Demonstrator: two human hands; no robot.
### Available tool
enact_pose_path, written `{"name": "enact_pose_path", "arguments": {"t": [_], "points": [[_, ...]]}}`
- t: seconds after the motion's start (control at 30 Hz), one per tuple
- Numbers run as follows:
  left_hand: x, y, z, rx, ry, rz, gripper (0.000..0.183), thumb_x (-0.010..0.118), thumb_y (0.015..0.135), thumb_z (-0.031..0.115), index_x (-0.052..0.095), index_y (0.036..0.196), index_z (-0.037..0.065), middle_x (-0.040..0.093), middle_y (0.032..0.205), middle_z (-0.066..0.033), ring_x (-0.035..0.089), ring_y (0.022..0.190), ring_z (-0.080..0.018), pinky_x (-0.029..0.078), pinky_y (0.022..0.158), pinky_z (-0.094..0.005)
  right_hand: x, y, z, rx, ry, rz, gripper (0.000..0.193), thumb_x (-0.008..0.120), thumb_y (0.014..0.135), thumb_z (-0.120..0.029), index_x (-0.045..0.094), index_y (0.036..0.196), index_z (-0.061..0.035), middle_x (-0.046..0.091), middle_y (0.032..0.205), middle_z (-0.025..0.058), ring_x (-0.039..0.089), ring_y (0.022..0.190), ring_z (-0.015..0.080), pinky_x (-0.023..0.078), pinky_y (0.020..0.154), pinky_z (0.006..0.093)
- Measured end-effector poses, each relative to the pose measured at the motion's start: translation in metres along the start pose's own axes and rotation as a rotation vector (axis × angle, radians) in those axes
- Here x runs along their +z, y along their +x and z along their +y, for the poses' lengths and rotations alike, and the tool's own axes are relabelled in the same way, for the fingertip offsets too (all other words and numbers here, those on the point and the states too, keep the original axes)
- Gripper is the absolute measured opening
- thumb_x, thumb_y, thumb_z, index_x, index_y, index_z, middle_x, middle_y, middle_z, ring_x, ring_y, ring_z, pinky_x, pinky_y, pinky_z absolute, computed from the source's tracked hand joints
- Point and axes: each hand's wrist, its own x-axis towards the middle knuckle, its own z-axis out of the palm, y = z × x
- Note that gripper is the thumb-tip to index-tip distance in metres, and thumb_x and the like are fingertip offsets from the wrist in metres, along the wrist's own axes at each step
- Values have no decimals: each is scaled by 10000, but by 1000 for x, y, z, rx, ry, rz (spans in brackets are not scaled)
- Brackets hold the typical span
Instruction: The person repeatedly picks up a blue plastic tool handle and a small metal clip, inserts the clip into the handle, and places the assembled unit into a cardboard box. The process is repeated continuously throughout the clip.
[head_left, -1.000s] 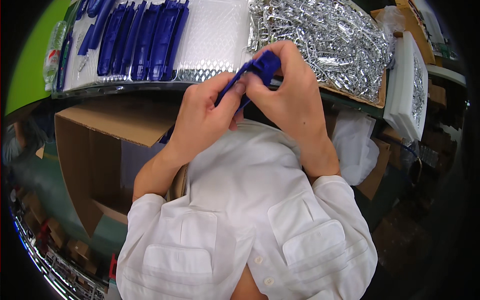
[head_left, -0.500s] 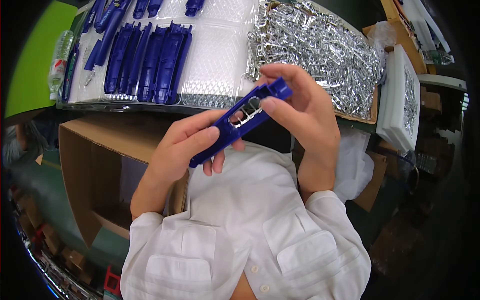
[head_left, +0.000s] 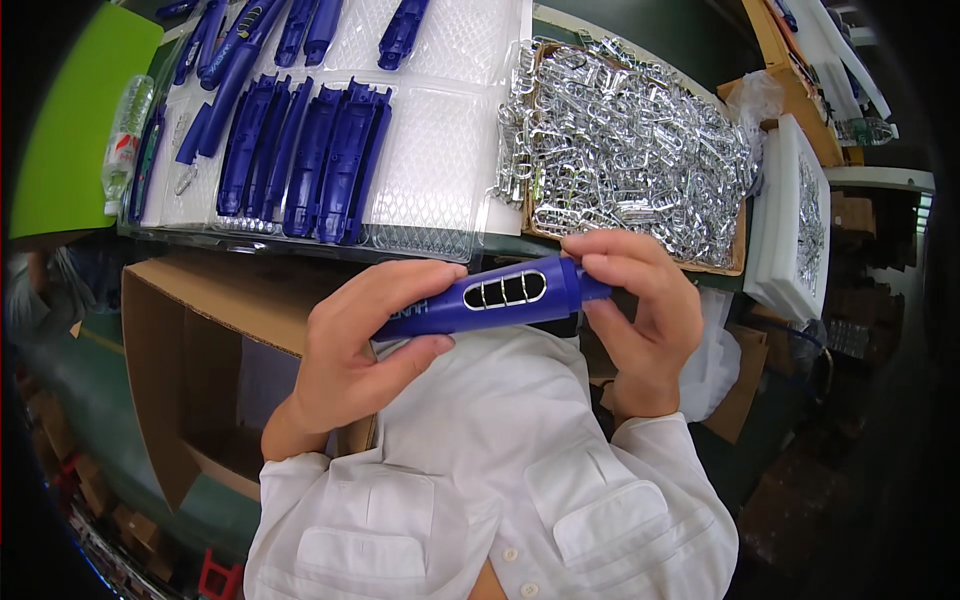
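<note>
Between my hands, above my lap, is a blue plastic housing shell with its smooth outer face up. A shiny metal trim frame with crossbars sits in its oval slot. My left hand grips the wide left end, fingers over the top edge and thumb along the lower edge. My right hand pinches the narrow neck at the right end between thumb and fingers. Beyond them, several more blue shells lie hollow side up on a clear plastic tray.
A shallow cardboard box heaped with metal trim frames stands at the back right, beside a white foam block. An open carton is below the table at left. A plastic bottle lies by the tray near a green surface.
The shell has turned over from its hollow inside to its smooth outer face and swung nearly level. Both hands have shifted their grip, my right hand moving lower. The view has tilted slightly.
</note>
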Motion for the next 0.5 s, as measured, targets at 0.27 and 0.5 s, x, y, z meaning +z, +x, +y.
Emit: {"name": "enact_pose_path", "arguments": {"t": [0.27,0.5], "points": [[3,2,3,60,93,44,604,792,686,-104,671,1269,4,725,1236,-188,699,1137,-311,541,975,-384,-5,-3,10,-151,-159,-18,435,773,699,110,666,1102,-12,740,1124,200,739,923,321,583,767,383],[3,6,0,74,127,63,592,801,693,-97,676,1261,14,725,1238,-183,701,1123,-308,542,962,-379,-3,1,18,-203,-214,-25,428,768,704,108,653,1098,-11,741,1103,197,739,904,331,584,753,399]]}}
